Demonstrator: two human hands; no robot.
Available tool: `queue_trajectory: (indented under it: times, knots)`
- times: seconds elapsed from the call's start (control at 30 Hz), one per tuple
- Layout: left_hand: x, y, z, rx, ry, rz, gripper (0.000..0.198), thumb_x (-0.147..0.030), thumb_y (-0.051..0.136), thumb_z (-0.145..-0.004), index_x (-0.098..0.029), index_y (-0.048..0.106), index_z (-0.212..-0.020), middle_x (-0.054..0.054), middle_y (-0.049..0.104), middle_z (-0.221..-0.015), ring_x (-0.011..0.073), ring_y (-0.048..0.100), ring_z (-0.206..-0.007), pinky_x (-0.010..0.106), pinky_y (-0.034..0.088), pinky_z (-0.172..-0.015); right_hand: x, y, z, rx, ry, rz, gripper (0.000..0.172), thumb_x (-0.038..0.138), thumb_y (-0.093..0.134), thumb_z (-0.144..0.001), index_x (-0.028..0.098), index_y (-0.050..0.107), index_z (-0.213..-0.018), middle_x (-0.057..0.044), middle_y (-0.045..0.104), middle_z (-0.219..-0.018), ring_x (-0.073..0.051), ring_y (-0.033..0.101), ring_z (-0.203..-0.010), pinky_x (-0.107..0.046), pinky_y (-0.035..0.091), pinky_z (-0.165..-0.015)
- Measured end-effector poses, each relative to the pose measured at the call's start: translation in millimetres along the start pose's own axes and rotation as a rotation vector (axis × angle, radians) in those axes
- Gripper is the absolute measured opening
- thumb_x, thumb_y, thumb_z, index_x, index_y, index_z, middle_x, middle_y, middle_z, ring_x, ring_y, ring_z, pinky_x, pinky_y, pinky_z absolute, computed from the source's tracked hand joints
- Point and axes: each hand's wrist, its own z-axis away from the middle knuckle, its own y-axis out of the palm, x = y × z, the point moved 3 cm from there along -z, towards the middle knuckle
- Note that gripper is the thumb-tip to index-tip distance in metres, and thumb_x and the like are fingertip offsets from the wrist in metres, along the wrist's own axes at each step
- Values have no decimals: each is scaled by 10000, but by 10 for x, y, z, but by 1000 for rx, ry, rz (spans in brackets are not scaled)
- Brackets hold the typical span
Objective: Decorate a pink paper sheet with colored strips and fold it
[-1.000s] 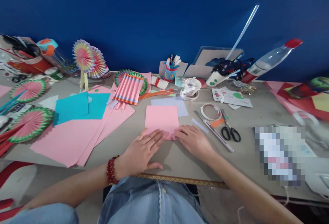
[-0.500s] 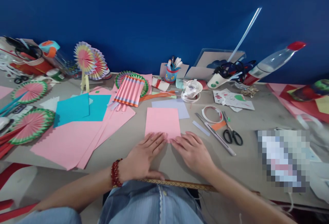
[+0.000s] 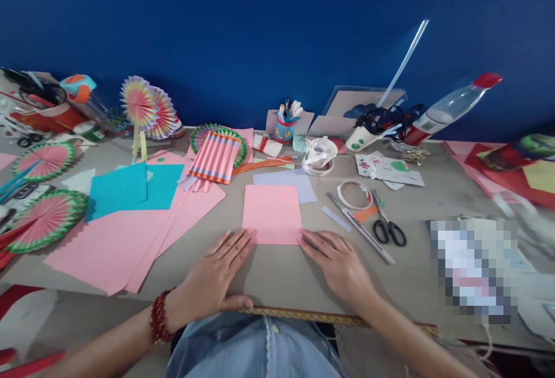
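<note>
A pink sheet of paper (image 3: pixel 272 213) lies flat on the table in front of me, its near edge toward my body. My left hand (image 3: pixel 212 277) rests on the table with fingers stretched out, their tips touching the sheet's near left corner. At the near right corner, the fingertips of my right hand (image 3: pixel 340 265) touch the paper, the palm down and the fingers extended. Neither hand grips anything. Part of a pale lilac sheet (image 3: pixel 306 184) shows from behind the pink one.
Right of the paper lie a utility knife (image 3: pixel 364 230), scissors (image 3: pixel 385 225) and a tape roll (image 3: pixel 354 194). Pink sheets (image 3: pixel 108 251), blue paper (image 3: pixel 117 192) and a pleated pink strip (image 3: pixel 215 157) are on the left. A bottle (image 3: pixel 455 103) leans near the back wall.
My hands have moved apart along the pink paper's near edge, the left one leftward and the right one slightly rightward. The paper stays flat. The camera view has shifted a little.
</note>
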Motion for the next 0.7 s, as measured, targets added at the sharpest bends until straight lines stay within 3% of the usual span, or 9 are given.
queue_trajectory:
  times: [0.47,0.6,0.7]
  knots:
    - [10,31,55,-49,9,-35,985,-749,379,-884,-93,106,-1566,166,226,-1601,297,190,-1490,488,138,-1213,-71,-116,-48,32,-89,-53,432,99,411,-929,196,602,-1304,-63,603,-1363,-237,530,-1145,-414,455,-940]
    - [19,37,55,-71,15,-13,958,-712,409,-900,-101,94,-1567,162,241,-1598,293,203,-1487,489,166,-1209,-33,-206,-137,-45,-18,-90,349,202,453,-964,185,599,-1281,-89,640,-1286,-229,554,-1117,-403,447,-964]
    - [20,43,49,-61,20,-11,912,-666,426,-922,-113,98,-1568,164,227,-1601,301,196,-1489,504,175,-1206,105,-210,-307,-83,-44,-30,312,283,513,-967,170,607,-1242,-103,655,-1232,-252,558,-1090,-414,434,-959]
